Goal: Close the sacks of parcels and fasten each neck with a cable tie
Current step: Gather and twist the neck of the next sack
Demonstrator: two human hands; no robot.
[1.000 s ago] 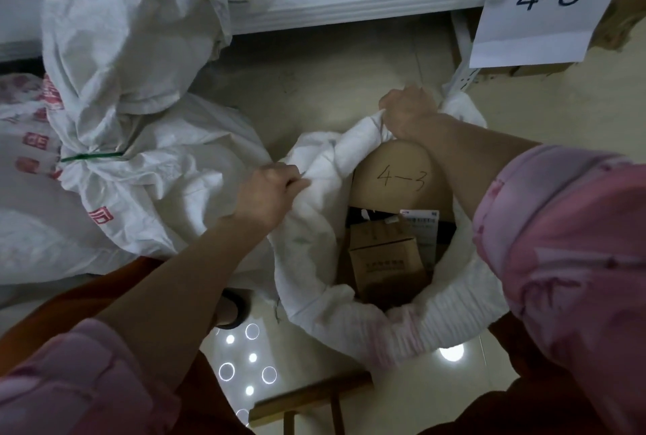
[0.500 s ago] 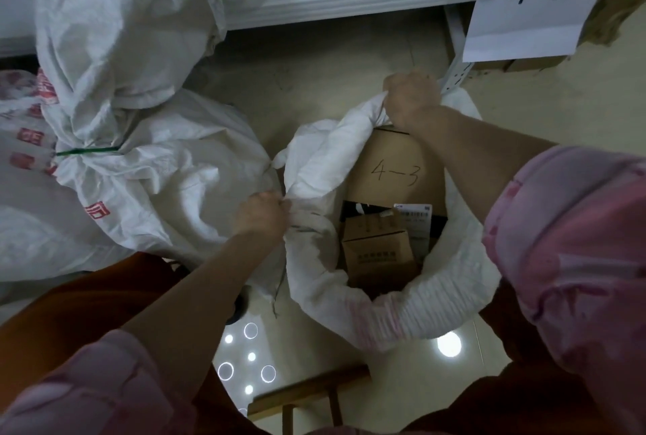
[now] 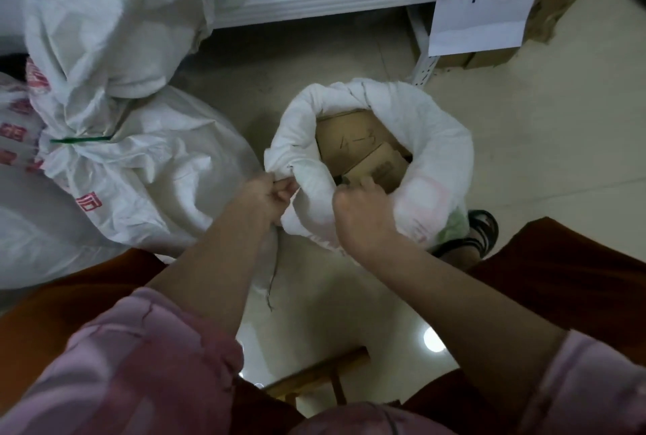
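Gripping open sack [image 3: 433,140] rim — both hands' fingers [image 3: 279,189] curled nearside.

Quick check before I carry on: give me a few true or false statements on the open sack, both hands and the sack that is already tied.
1. Both hands grip the near rim of the open sack. True: the left hand and the right hand each hold its rolled edge.
2. The open sack's neck is already tied. False: its mouth gapes and cardboard boxes show inside.
3. A green cable tie binds the neck of the tied sack on the left. True.
4. The paper sign reads 2-1. False: it reads 4-3.
5. The right hand holds a cable tie. False: none shows in its grip.
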